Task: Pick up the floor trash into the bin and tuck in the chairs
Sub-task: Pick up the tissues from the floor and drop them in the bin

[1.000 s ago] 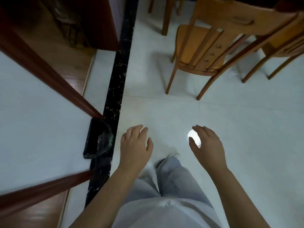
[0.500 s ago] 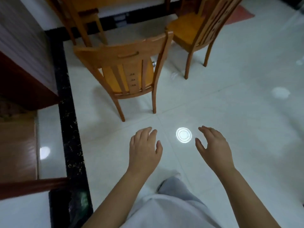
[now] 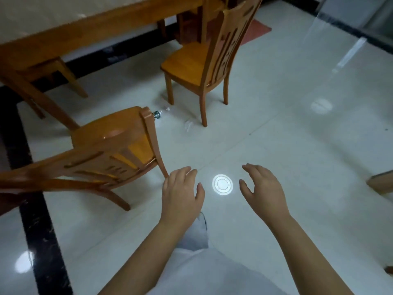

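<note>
My nearer wooden chair [image 3: 102,154] stands pulled out from the table, its slatted back toward me and its seat facing the table edge. The second wooden chair [image 3: 204,60] stands farther off to the right, also out from the table, its tall back turned to my right. Between them on the white tile lie bits of clear trash: a crumpled wrapper [image 3: 188,125], possibly plastic film, near the far chair's front leg, and a small dark-and-clear piece [image 3: 157,114] just beside the near chair's back post.
</note>
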